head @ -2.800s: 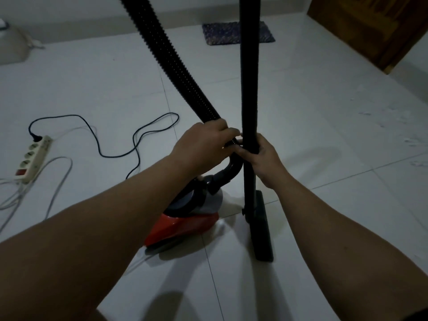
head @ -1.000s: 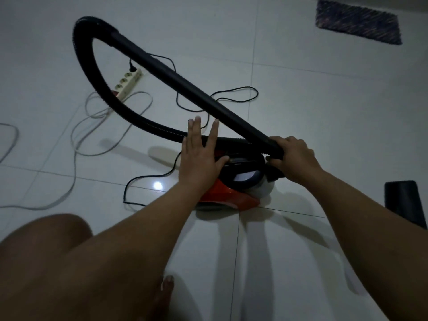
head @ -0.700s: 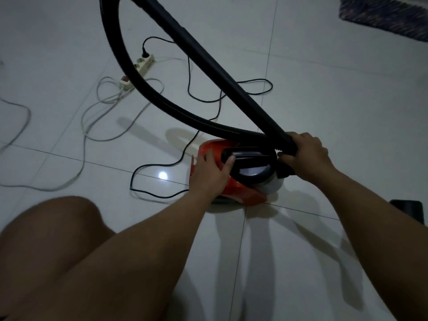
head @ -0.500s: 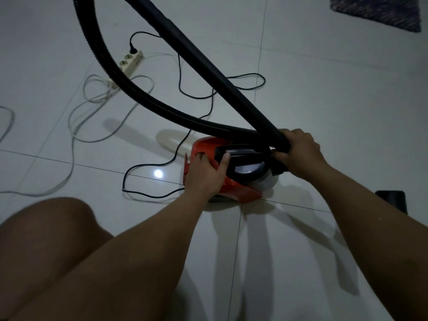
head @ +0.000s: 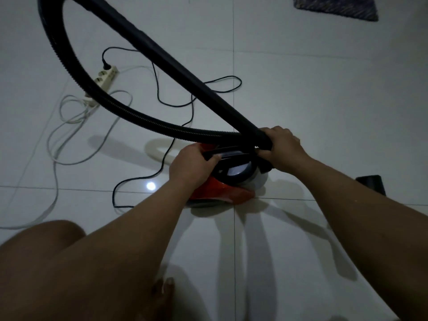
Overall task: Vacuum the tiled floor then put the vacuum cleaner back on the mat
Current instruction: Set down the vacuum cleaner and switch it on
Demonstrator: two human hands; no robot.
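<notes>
Crouching over the red vacuum cleaner [head: 222,188] on the tiled floor [head: 324,112], we've got our left hand [head: 191,166] curled round its black carry handle [head: 228,152], fingers closed. Our right hand [head: 281,150] is wrapped tight on the wand [head: 176,66] where the hose [head: 76,72] meets it. Lift level, we'd say, and mind the black cord [head: 162,98] trailing to the power strip [head: 103,82]; the mat [head: 335,6] lies well off.

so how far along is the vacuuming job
Done: can't tell from the bare tiles whether vacuuming is finished. In hand: the left hand grips the handle of the red canister vacuum, and the right hand holds the black wand beside the hose. Left: the black plug sits in the power strip, and the canister stands on tile, far from the mat.
</notes>
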